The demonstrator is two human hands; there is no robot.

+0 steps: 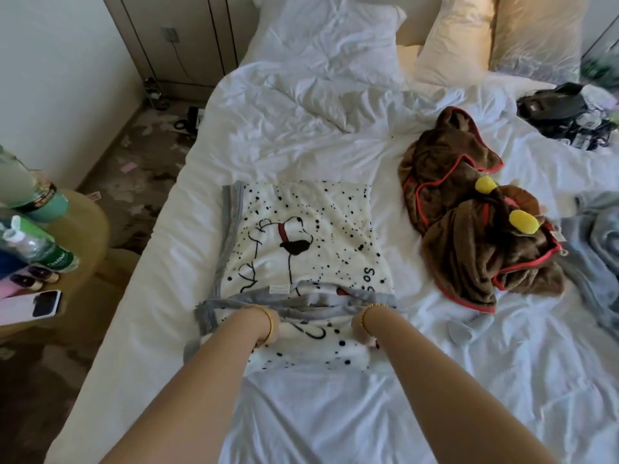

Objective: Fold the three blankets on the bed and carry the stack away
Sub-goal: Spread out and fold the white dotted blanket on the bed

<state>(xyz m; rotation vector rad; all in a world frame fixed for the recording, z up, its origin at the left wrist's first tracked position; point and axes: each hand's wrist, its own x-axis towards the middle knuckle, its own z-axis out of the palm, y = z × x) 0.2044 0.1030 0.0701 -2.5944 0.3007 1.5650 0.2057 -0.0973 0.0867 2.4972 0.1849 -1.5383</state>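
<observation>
A white blanket with black spots, a dog drawing and a grey border (301, 236) lies partly folded on the middle of the bed. My left hand (268, 324) and my right hand (363, 326) both grip its near grey edge, fingers tucked under the fabric and mostly hidden. A brown blanket with red trim and yellow pompoms (475, 209) lies crumpled to the right. A grey-blue blanket (599, 249) is bunched at the bed's right edge, cut off by the frame.
White duvet (301, 122) and pillows (331, 38) cover the bed's far half. A black bag with clutter (566, 112) sits at the far right. A round side table (77, 229) at left holds bottles and a phone (47, 303). Littered floor lies left of the bed.
</observation>
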